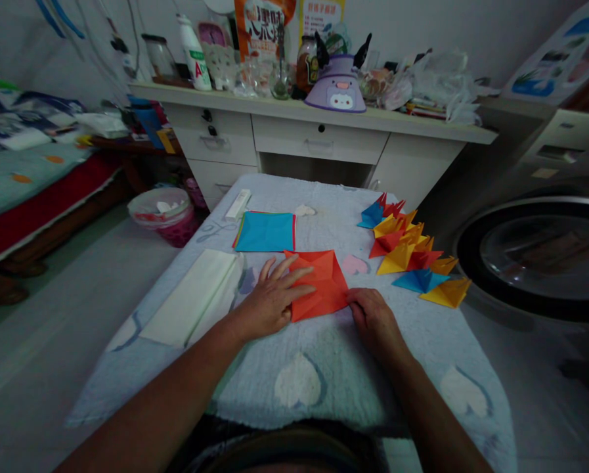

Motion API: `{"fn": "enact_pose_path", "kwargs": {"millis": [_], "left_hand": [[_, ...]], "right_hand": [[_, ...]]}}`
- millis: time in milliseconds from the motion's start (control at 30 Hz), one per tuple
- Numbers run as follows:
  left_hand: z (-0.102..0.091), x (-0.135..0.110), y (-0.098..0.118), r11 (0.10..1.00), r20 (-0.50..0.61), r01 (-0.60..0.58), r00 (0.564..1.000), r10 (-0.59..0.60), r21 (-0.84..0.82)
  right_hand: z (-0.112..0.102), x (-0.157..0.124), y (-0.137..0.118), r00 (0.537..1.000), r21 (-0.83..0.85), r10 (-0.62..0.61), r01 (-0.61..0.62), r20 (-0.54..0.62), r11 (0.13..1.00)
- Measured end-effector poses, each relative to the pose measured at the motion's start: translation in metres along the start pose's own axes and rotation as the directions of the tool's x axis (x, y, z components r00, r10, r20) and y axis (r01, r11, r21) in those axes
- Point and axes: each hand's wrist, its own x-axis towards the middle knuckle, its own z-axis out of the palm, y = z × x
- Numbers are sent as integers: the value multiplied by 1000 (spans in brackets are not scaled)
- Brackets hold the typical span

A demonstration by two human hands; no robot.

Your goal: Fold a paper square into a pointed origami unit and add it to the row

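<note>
An orange sheet of paper (324, 282), partly folded, lies on the cloth-covered table (324, 381) in front of me. My left hand (269, 299) rests flat on its left part, fingers spread. My right hand (373, 318) presses on the paper's lower right corner with curled fingers. A stack of coloured paper squares (266, 231), blue on top, lies just behind the orange sheet. To the right sits a row of several folded paper pieces (412, 253) in orange, yellow, red and blue.
A folded white sheet (190, 299) lies at the table's left edge, a small white box (238, 204) behind it. A cluttered white desk (324, 128) stands beyond, a pink bin (162, 213) and a bed (23, 184) to the left, a washing machine (540, 256) to the right.
</note>
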Motion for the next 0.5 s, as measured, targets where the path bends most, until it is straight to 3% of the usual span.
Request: {"fn": "enact_pose_path", "kwargs": {"millis": [233,500], "left_hand": [[10,5,1,986,-8,-144,990,144,-80],[13,5,2,984,-11,-62,998,61,-164]], "right_hand": [[1,-2,-1,999,-10,-38,38,9,999],[2,-3,0,999,-53,-35,36,20,998]]}}
